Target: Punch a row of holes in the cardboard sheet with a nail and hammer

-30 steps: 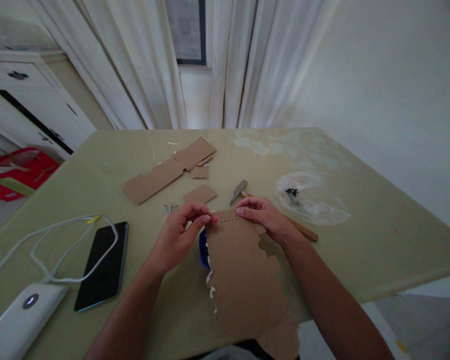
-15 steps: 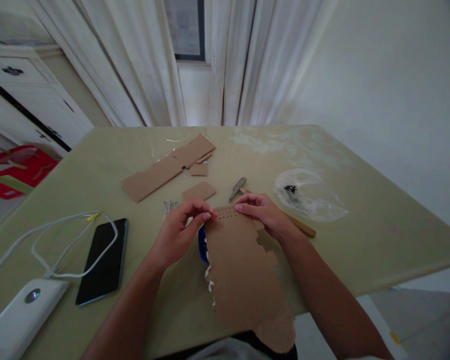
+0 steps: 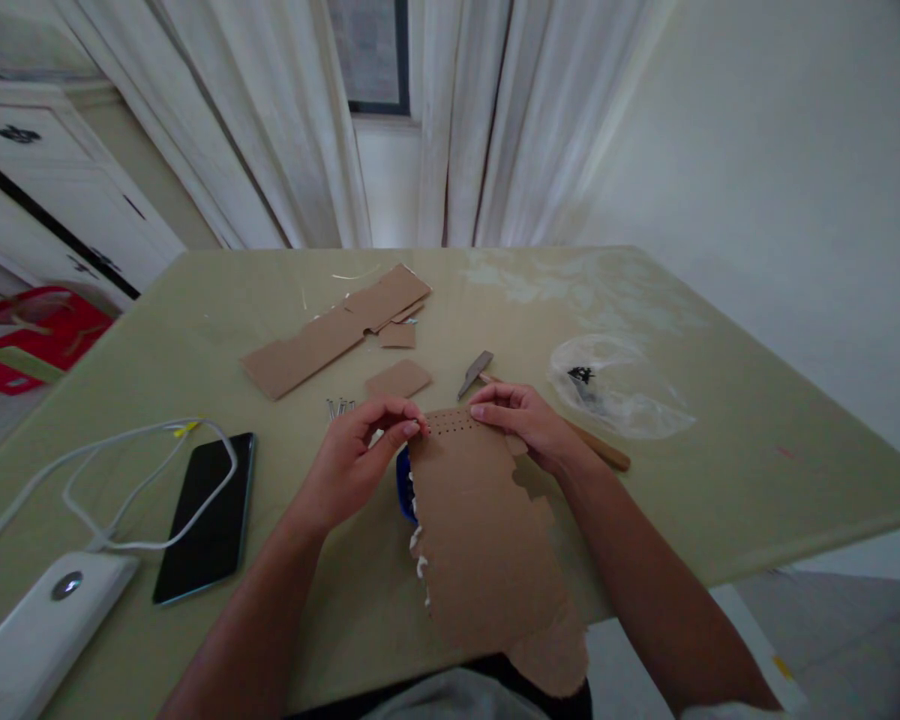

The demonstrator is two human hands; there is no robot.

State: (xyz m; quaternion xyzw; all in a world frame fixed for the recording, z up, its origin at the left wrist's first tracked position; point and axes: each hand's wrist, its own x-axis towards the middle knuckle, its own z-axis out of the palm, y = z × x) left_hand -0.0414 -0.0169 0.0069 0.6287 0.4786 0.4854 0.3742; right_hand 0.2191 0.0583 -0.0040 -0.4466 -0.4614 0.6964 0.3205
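Cardboard [image 3: 487,560]: slants between both hands in front of the person, near end overhanging the surface [image 3: 757,450] edge; rows of small holes [image 3: 454,422] line its far end, and its side edges are torn
Left hand [image 3: 360,460]: fingers together at the far left corner of the cardboard; what lies between their tips is too small to tell
Right hand [image 3: 529,425]: fingers clamped on the far right corner, thumb on top
Tray [image 3: 403,488]: blue, partly hidden beneath the cardboard's left edge
Hammer [image 3: 475,375]: just beyond the right hand, its wooden handle partly covered by it
Nails [image 3: 339,408]: just beyond the left hand
Bag [image 3: 637,395]: clear plastic, right of the hammer, dark bits [image 3: 581,374] in it
Scraps [image 3: 337,335]: brown, beyond the nails
Phone [image 3: 206,530]: left of the left arm, white cable [image 3: 131,546] across it, power bank [image 3: 52,635] beside
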